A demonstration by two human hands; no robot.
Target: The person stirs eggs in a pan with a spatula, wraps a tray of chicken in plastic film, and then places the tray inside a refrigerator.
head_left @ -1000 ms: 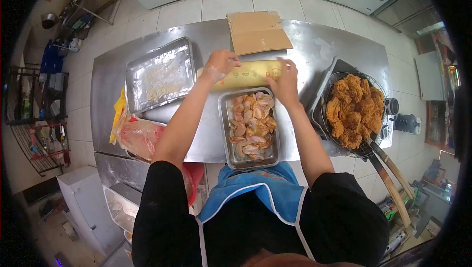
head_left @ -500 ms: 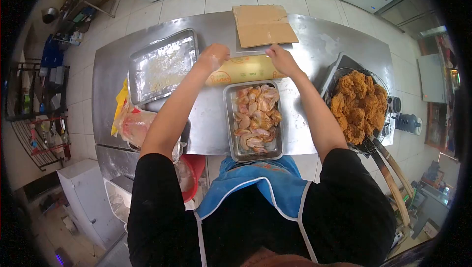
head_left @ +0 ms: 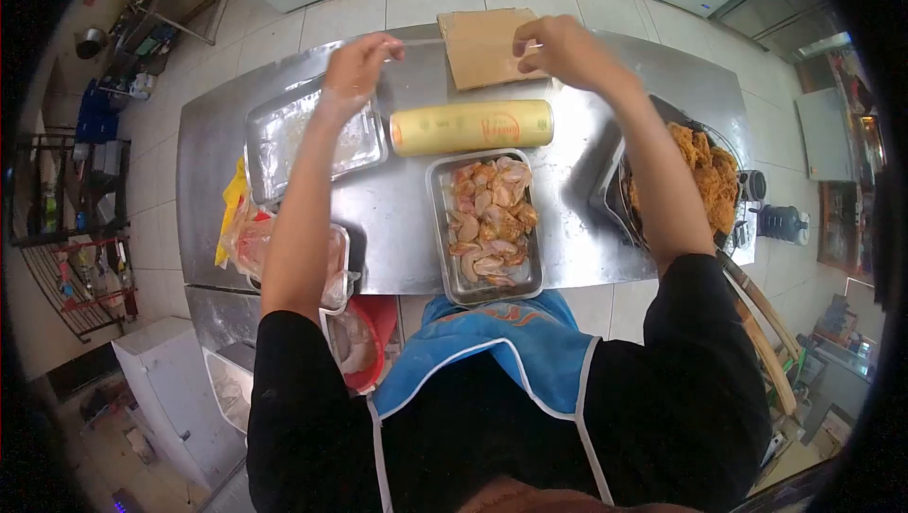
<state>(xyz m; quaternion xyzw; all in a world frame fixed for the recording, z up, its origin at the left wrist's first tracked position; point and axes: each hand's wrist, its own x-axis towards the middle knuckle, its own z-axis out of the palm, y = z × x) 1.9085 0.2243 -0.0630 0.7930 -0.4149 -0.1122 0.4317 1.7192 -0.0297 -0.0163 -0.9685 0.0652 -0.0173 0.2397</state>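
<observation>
A yellow printed roll of cling film (head_left: 473,128) lies across the steel table. Past it, my left hand (head_left: 356,70) is raised, fingers pinched on the edge of the cling film. My right hand (head_left: 566,52) is closed on the other side, in front of the cardboard. The sheet between them is nearly invisible; only a faint line shows near the left fingers. Close to my apron, below the roll, a metal tray (head_left: 435,229) holds raw marinated chicken pieces (head_left: 492,220).
An empty-looking metal tray (head_left: 270,149) with wet residue is at left. Flattened cardboard (head_left: 482,45) lies at the back. Fried chicken (head_left: 709,173) fills a wire basket at right, its long handles (head_left: 761,333) jutting off the table. Plastic bags (head_left: 251,243) and a red basin (head_left: 374,362) are lower left.
Both hands have lifted off the roll and moved away from me and apart, drawing film out. The roll has turned, with its printed label in a different position.
</observation>
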